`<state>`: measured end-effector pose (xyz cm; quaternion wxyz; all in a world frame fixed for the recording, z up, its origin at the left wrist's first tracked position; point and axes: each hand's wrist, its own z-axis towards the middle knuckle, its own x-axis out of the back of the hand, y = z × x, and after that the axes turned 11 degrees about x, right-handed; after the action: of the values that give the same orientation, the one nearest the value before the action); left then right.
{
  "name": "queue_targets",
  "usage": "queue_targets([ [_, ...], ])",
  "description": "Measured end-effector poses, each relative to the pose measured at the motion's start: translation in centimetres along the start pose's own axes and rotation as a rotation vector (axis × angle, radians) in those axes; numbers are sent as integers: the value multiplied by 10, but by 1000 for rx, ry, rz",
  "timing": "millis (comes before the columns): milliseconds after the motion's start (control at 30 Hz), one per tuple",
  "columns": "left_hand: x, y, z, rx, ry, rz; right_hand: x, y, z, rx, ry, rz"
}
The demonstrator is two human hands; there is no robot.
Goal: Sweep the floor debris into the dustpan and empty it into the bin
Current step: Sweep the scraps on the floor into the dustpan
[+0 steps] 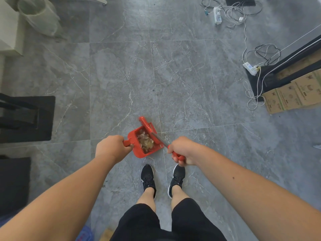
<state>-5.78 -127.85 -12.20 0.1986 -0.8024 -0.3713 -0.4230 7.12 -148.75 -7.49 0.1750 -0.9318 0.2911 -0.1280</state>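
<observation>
Red plastic dustpan sits low over the grey marbled floor, just ahead of two black shoes. Inside it, a heap of pale crumpled debris lies against the toothed comb edge. Left hand, grip clenched around the dustpan's handle. Right hand, grip clenched around the red handle of a broom, whose head rests at the pan's far lip. Bin lined with a translucent bag stands well apart, upper left; contents unreadable. Flattened cardboard box lies at right.

dustpan handle: hidden in left grip | bin: blurred
</observation>
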Motion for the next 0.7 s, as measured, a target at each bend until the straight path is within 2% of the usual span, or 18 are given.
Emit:
queue_targets([
  [367,4,-4,-8,-45,62,-2,12,-23,-8,29,91,-15],
  [700,1,-11,-9,-18,56,7,4,3,18,-44,164,48],
])
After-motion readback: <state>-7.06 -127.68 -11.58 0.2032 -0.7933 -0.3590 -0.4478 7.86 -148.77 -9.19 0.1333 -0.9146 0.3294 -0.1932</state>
